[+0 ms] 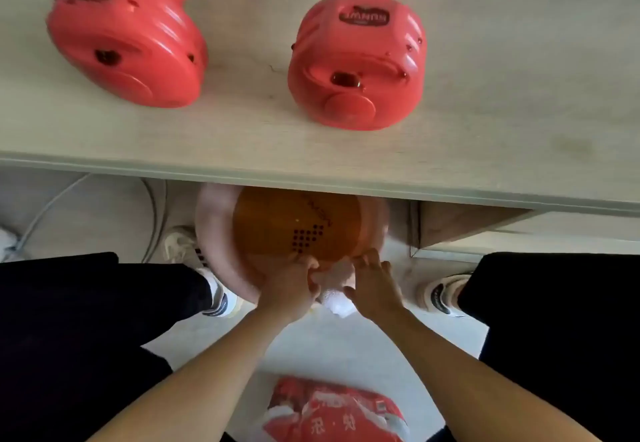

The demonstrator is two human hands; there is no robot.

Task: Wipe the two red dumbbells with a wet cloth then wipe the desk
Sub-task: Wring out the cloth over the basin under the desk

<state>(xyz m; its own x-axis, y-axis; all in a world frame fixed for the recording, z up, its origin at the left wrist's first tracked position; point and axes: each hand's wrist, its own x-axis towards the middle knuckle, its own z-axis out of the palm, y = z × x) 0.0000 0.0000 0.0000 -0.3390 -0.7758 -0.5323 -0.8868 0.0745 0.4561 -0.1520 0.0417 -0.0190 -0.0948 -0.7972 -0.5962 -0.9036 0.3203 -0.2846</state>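
Two red dumbbells lie on the pale wooden desk, one at the left and one at the right, their round ends toward me. Below the desk edge, a pink basin with brownish water stands on the floor. Over its near rim, my left hand and my right hand both grip a white cloth, bunched between them. Most of the cloth is hidden by my fingers.
My legs in dark trousers and white shoes flank the basin. A red and white plastic bag lies on the floor near me. Grey cables run under the desk at the left. A desk panel stands at the right.
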